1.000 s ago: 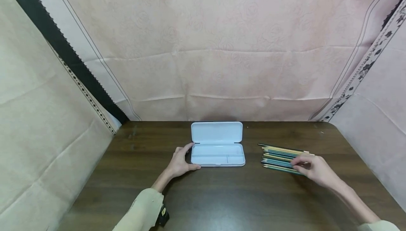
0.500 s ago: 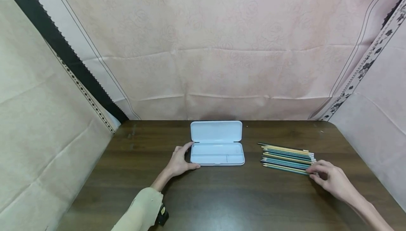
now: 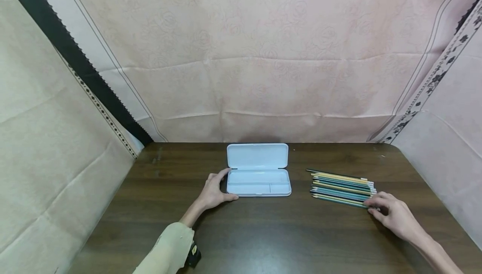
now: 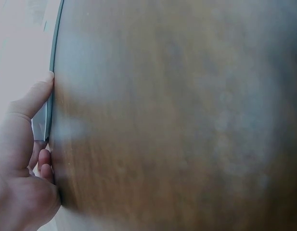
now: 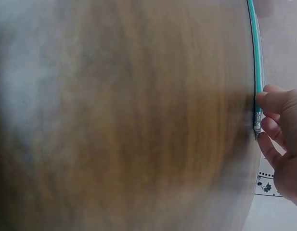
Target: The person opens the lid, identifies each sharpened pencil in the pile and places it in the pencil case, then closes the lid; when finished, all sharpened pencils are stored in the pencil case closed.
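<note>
A light blue pencil case (image 3: 258, 176) lies on the table with its lid raised at the back and bare compartments. My left hand (image 3: 213, 191) holds its left end, the thumb on the front edge and the fingers at the back corner. The left wrist view shows that thumb (image 4: 36, 96) against the case's side. To the right, several pencils (image 3: 340, 185) in teal, dark and yellowish tones lie side by side, eraser ends rightward. My right hand (image 3: 393, 215) pinches the frontmost teal pencil (image 5: 256, 62) near its eraser end, which the fingers partly cover in the head view.
The brown wooden table (image 3: 263, 236) ends at the back against a pale pinkish cloth (image 3: 256, 56). Cloth panels also rise along the left and right sides. A black device (image 3: 193, 256) sits on the left wrist beside the pale sleeve (image 3: 169, 242).
My right hand has slid right and toward me, from over the middle of the pencils to the frontmost one's eraser end. The left hand and the pencil case stay put.
</note>
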Demonstrator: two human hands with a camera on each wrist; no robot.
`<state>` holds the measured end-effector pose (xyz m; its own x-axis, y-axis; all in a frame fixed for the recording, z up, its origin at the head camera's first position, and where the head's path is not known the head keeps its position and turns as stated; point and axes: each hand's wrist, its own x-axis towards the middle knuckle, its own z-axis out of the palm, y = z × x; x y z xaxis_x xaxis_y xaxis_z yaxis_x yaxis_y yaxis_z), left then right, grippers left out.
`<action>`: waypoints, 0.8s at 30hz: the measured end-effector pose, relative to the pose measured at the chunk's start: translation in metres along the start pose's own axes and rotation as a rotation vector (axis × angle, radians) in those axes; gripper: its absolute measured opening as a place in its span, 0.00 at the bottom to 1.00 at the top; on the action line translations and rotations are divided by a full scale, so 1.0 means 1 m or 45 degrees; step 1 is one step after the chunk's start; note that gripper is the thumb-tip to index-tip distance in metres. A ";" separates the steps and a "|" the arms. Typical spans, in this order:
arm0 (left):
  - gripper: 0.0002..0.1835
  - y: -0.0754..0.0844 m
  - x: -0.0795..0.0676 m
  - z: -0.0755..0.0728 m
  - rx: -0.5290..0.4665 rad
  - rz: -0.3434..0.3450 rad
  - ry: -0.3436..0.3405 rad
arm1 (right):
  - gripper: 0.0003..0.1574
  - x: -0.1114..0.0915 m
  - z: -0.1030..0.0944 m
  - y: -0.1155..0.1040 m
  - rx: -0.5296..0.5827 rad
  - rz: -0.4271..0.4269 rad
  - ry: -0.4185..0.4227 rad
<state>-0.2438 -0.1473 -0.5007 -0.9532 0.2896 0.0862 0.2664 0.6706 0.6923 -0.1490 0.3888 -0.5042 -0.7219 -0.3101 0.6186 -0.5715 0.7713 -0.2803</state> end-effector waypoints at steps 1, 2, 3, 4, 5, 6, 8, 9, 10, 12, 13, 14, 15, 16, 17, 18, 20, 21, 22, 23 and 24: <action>0.50 0.000 0.000 0.000 0.002 0.000 0.000 | 0.29 0.000 0.000 0.000 -0.007 -0.007 0.001; 0.50 0.000 0.000 0.000 0.001 -0.001 -0.001 | 0.29 0.000 0.000 0.000 -0.013 -0.016 0.001; 0.50 0.001 0.000 0.000 0.000 -0.002 -0.001 | 0.29 0.001 0.001 0.000 -0.017 -0.026 0.001; 0.50 0.001 0.000 0.000 -0.002 -0.003 -0.001 | 0.29 0.001 0.001 0.000 -0.023 -0.036 0.003; 0.50 0.001 0.000 0.000 -0.005 -0.004 -0.002 | 0.29 0.001 0.001 0.000 -0.028 -0.046 0.004; 0.50 0.001 -0.001 0.000 -0.008 -0.005 0.000 | 0.29 0.001 0.001 0.000 -0.029 -0.055 0.000; 0.50 0.001 -0.001 0.000 -0.013 0.001 0.006 | 0.29 0.002 0.001 -0.001 -0.030 -0.066 -0.007; 0.50 0.001 -0.001 0.000 -0.012 0.001 0.006 | 0.29 0.002 0.002 -0.001 -0.030 -0.069 -0.010; 0.50 0.000 -0.001 0.000 -0.010 0.004 0.008 | 0.30 0.002 0.001 0.000 -0.034 -0.073 -0.013; 0.50 0.000 -0.001 0.000 -0.007 0.004 0.008 | 0.30 0.002 0.001 0.000 -0.038 -0.082 -0.025; 0.50 0.000 -0.001 0.000 -0.006 0.003 0.007 | 0.30 0.002 0.001 0.000 -0.043 -0.086 -0.029; 0.50 0.000 -0.001 0.000 -0.006 0.002 0.006 | 0.30 0.002 0.001 0.000 -0.045 -0.090 -0.033; 0.50 0.000 -0.001 0.000 -0.009 -0.001 0.005 | 0.30 0.003 0.001 0.000 -0.049 -0.096 -0.037; 0.50 0.000 -0.002 0.000 -0.009 -0.002 0.003 | 0.30 0.003 0.001 0.001 -0.052 -0.100 -0.040; 0.50 0.000 -0.001 0.000 -0.010 -0.006 -0.001 | 0.30 0.003 0.002 0.001 -0.053 -0.105 -0.043; 0.50 0.000 -0.001 -0.001 -0.012 -0.007 -0.002 | 0.30 0.003 0.002 0.001 -0.055 -0.113 -0.044; 0.50 0.000 -0.001 -0.001 -0.010 0.000 -0.002 | 0.31 0.003 0.002 0.001 -0.056 -0.126 -0.042; 0.50 0.000 -0.001 -0.001 -0.010 0.002 -0.002 | 0.31 0.003 0.002 0.001 -0.056 -0.132 -0.038; 0.50 0.000 -0.001 -0.001 -0.011 0.002 -0.002 | 0.32 0.003 0.002 0.001 -0.053 -0.137 -0.036; 0.50 0.000 -0.001 -0.001 -0.013 0.003 0.001 | 0.32 0.003 0.003 0.001 -0.052 -0.143 -0.035; 0.50 0.000 -0.001 -0.001 -0.016 0.004 0.005 | 0.32 0.002 0.003 0.001 -0.049 -0.146 -0.036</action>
<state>-0.2433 -0.1480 -0.5000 -0.9530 0.2890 0.0911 0.2674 0.6609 0.7012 -0.1524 0.3875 -0.5050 -0.6640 -0.4126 0.6235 -0.6358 0.7504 -0.1806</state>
